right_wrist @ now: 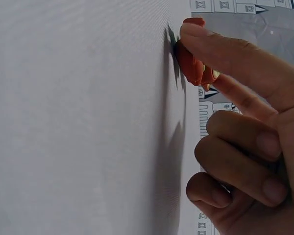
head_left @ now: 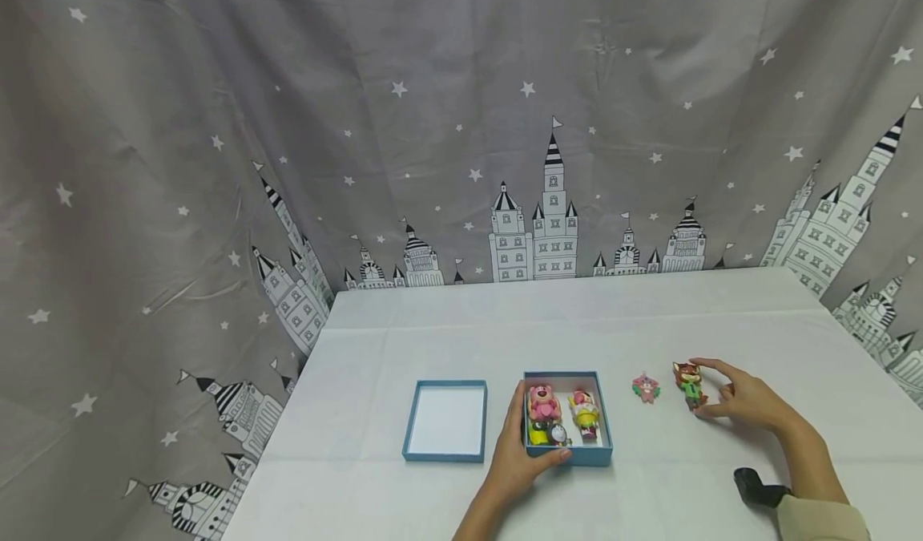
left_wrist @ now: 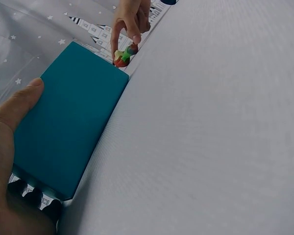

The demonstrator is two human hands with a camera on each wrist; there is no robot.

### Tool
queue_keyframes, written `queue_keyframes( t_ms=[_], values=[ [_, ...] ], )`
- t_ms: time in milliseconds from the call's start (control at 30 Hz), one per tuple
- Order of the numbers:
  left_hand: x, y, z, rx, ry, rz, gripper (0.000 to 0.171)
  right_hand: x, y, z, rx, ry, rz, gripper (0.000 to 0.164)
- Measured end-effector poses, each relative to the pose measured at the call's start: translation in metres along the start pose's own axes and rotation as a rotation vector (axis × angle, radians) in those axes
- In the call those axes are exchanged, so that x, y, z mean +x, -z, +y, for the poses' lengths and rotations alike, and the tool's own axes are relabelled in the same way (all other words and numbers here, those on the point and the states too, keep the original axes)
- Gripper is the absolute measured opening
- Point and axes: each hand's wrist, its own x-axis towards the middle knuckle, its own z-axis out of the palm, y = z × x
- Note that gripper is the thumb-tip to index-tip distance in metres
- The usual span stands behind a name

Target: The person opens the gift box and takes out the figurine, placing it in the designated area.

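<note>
At the desk, the right grip, half spread, pinches a toy figure; the left grip clasps a box.

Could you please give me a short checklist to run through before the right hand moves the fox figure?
1. Right hand pinches the fox figure between thumb and finger: ok.
2. Left hand grips the box: ok.
3. Box open, with the lid lying apart on the table: ok.
4. Nothing lying between fox and box: not ok; the small pink figure is there.
5. Fox lifted off the table: cannot tell.
6. Enough room beside the toys inside: cannot tell.
</note>
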Motion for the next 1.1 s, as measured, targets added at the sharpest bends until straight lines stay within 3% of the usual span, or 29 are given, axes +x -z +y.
queue_keyframes(
  t_ms=[233, 533, 867, 1100],
  values=[
    [0.0, 0.0, -0.001, 0.0, 0.003, -0.005, 0.106, -0.003, 0.002, -0.009, -0.006, 0.036, 0.053, 0.083],
    [0.0, 0.0, 0.0, 0.002, 0.013, -0.006, 0.106, -0.008, 0.009, -0.035, 0.029, 0.127, 0.139, 0.059],
    [0.001, 0.002, 0.001, 0.016, 0.011, -0.006, 0.108, -0.004, 0.0, -0.071, 0.244, 0.279, 0.045, 0.05],
    [0.001, 0.002, 0.0, 0.008, 0.008, -0.013, 0.107, 0.003, -0.03, -0.098, 0.226, 0.292, -0.088, 0.053]
  ],
)
